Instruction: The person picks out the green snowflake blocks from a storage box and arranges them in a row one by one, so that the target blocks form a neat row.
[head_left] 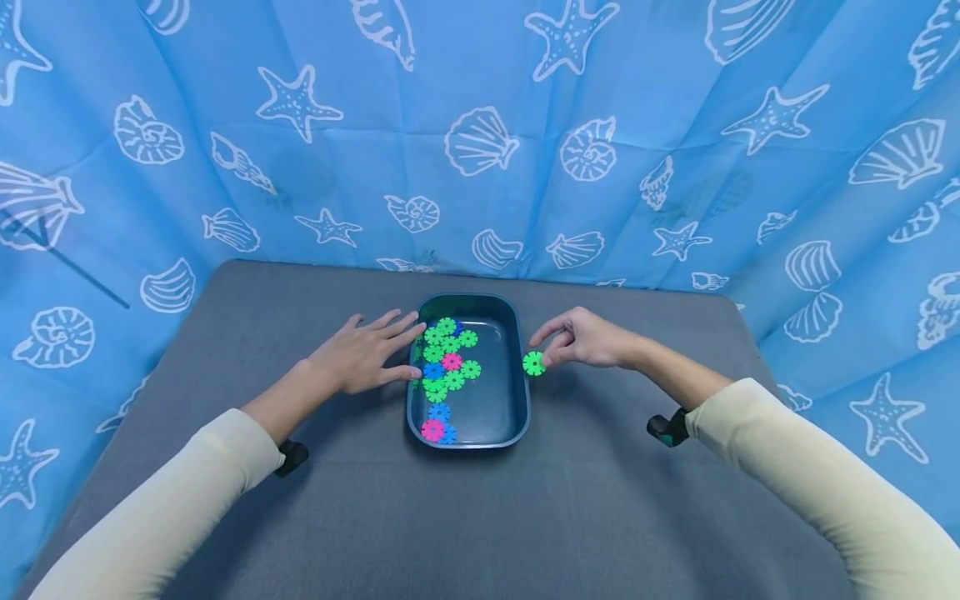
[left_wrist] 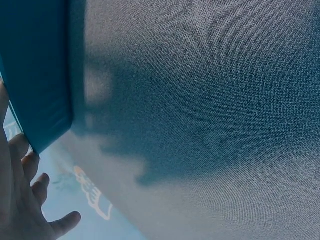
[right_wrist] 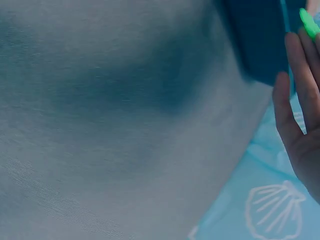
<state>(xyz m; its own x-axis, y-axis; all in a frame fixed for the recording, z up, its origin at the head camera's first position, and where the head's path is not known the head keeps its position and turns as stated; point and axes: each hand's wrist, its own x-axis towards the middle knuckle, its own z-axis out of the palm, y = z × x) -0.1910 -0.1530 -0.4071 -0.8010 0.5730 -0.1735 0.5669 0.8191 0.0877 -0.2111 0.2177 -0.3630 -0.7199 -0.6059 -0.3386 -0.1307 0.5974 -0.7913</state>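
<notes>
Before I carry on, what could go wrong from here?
The green disc, pinched near its edge by the right hand at the right rim of the tray, could slip or catch there. The left hand, at the opposite rim, might nudge the tray. Overlapping discs inside may shift if bumped.

No text, number or brand can be read.

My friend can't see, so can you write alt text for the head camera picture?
A person's right grip pinches a green disc by the right side of a dark tray; the left grip touches its left side. Green, blue and pink discs lie mostly in the tray's left half.
</notes>
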